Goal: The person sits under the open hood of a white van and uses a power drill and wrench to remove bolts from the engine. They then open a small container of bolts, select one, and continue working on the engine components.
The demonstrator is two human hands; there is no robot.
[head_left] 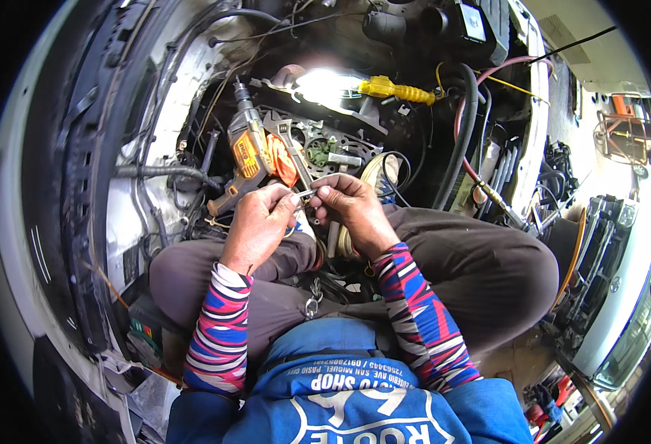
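Observation:
My left hand (260, 223) and my right hand (355, 210) meet in front of me, thumbs and fingertips pinched. Between them they hold a small, thin silver metal rod (305, 194), too small to name exactly. Just beyond my hands, an adjustable wrench (293, 148) leans at a slant. Left of it lies an orange and black power drill (245, 152), its chuck pointing away from me. An orange cloth (281, 161) is tucked between drill and wrench. Behind them is a flat metal engine face (333, 144) with round openings.
A lit work lamp with a yellow handle (392, 89) lies across the far side of the engine bay. A thick black hose (467, 126) and a red hose (460, 118) run down on the right. Cables line the left panel. A white vehicle (621, 296) stands further right.

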